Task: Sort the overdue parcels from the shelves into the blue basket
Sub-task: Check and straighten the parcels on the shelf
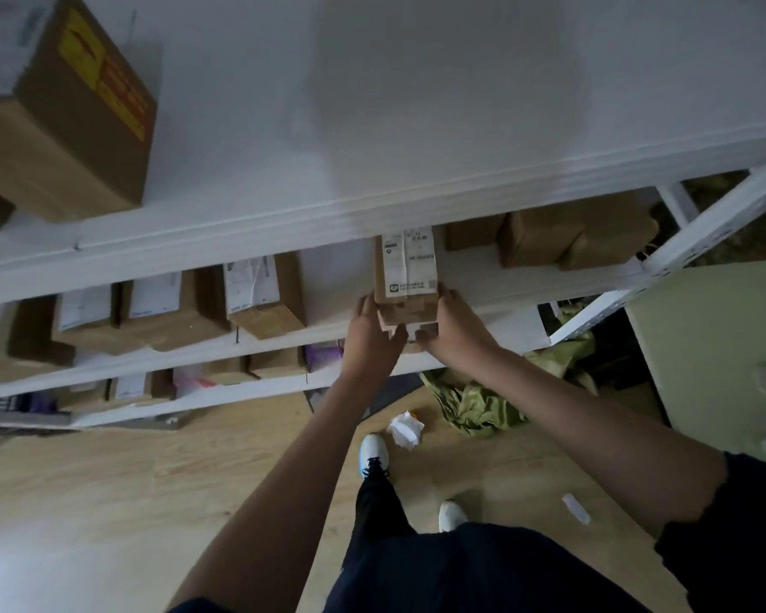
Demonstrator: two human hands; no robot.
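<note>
I have a small brown parcel [405, 276] with a white label, sitting at the front edge of the middle shelf [483, 267]. My left hand [372, 331] grips its left side and my right hand [454, 325] grips its right side, fingers curled round it. More boxes [257, 294] sit left of the parcel. I see no blue basket here. The parcel could slip and drop on my shoe [372, 453] below if my grip is loose

matt brown cardboard parcel [405, 298] with a white paper label; white painted metal shelf [284, 214]; pale wood-grain floor [107, 502].
</note>
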